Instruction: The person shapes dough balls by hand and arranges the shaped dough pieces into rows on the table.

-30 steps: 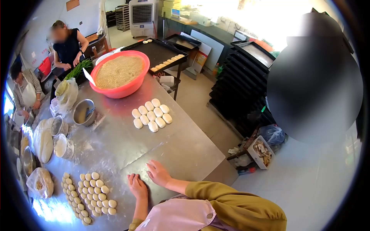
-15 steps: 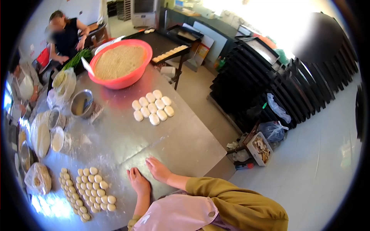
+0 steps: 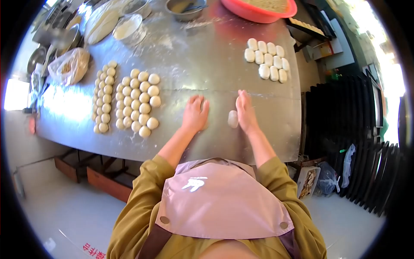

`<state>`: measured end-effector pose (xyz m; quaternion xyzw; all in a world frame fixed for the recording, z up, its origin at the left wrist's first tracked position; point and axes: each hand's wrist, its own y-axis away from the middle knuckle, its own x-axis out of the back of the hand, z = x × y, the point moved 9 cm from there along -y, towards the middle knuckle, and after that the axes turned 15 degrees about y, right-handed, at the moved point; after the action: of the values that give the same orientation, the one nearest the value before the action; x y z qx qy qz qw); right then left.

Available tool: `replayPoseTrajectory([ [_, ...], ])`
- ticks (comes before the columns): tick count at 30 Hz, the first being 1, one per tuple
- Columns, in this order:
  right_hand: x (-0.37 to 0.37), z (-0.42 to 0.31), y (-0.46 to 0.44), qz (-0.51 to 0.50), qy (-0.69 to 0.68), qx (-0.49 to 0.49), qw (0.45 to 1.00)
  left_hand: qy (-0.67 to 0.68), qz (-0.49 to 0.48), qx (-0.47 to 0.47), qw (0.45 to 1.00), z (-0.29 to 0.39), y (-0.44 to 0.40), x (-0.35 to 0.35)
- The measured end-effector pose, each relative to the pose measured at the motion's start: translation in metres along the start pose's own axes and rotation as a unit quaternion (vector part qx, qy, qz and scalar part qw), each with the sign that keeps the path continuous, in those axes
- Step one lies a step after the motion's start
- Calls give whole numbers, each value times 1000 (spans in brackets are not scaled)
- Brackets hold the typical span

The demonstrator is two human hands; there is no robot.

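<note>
My left hand [image 3: 196,114] rests on the metal table [image 3: 185,146], palm down, its fingers bent slightly and a little apart. A small pale patch shows at its thumb side, too unclear to name. To its right, my right hand [image 3: 246,114] is turned partly on its edge with fingers stretched forward. One oval dough piece [image 3: 233,119] lies on the table just left of that palm, not gripped. Round dough balls [image 3: 135,105] stand in rows left of my hands. White oval dough pieces [image 3: 268,59] form a group at the upper right.
A red basin [image 3: 258,15] with a crumbly filling stands at the far edge. Metal bowls [image 3: 185,15], a bowl of white powder [image 3: 126,28] and a plastic bag [image 3: 71,65] are at the back left. Black trays [image 3: 340,112] are stacked at the right, beyond the table's edge.
The view has swung down and to the left. My hands are farther apart, and an oval dough piece now shows beside my right hand. The co-workers are out of view.
</note>
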<state>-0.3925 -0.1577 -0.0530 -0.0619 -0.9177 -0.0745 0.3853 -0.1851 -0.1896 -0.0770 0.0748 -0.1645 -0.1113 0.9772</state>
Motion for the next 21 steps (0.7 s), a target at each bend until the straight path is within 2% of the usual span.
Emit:
replayPoseTrajectory([
  [3,-9,-4,-25,-1,172,-27,985,-163,88,-10,983,18,-17,1],
  [5,-24,-10,-33,0,311,-29,950,-215,83,-9,973,23,-21,-8],
  [8,-34,-15,-35,30,377,-5,926,-251,73,-22,965,22,-28,-14],
  [14,-33,-19,-40,40,410,4,911,-261,66,-29,963,21,-33,-18],
  [21,-21,-16,-18,84,354,44,930,-191,44,-43,980,25,-15,-17],
])
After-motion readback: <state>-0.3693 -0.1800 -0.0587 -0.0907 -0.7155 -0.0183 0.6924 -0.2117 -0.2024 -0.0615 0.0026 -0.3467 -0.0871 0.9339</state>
